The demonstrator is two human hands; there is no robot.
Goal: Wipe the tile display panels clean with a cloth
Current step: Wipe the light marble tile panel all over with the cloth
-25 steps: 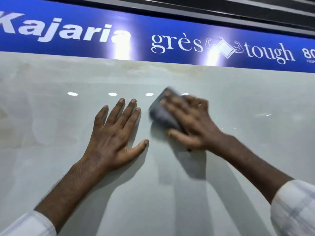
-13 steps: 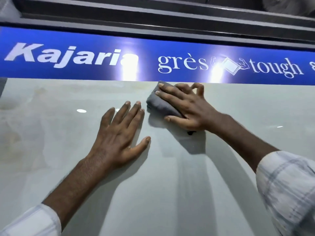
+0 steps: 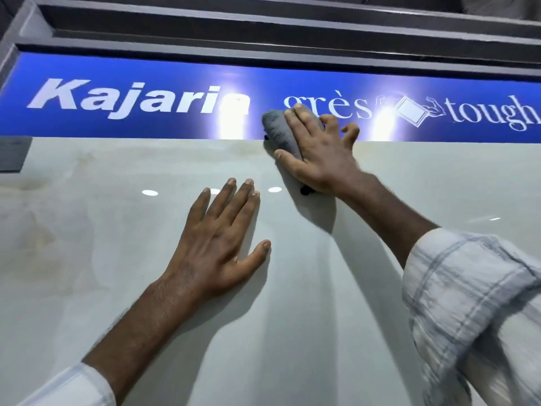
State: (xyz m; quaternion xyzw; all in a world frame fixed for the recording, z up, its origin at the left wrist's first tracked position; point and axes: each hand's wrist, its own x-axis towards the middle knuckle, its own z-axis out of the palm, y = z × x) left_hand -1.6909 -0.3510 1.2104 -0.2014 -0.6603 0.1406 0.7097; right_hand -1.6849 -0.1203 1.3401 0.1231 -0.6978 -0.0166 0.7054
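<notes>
Head view: the glossy pale tile panel (image 3: 87, 273) fills most of the frame, with a blue sign (image 3: 152, 77) reading "Kajaria" and "grès tough" running along its top edge and a grey frame (image 3: 263, 39) above that. The right hand (image 3: 319, 155) grips a grey cloth (image 3: 278, 131), thumb and fingers curled round it, and presses it against the seam where the panel meets the sign. The cloth lies half on each and looks slightly blurred. A small dark bit shows under the heel of this hand, possibly part of the cloth. The left hand (image 3: 219, 247) lies flat on the panel below and to the left, fingers straight, thumb spread, holding nothing. 3 bright light reflections (image 3: 150, 192) sit near its fingertips. A checked sleeve (image 3: 468, 288) covers the right forearm.
</notes>
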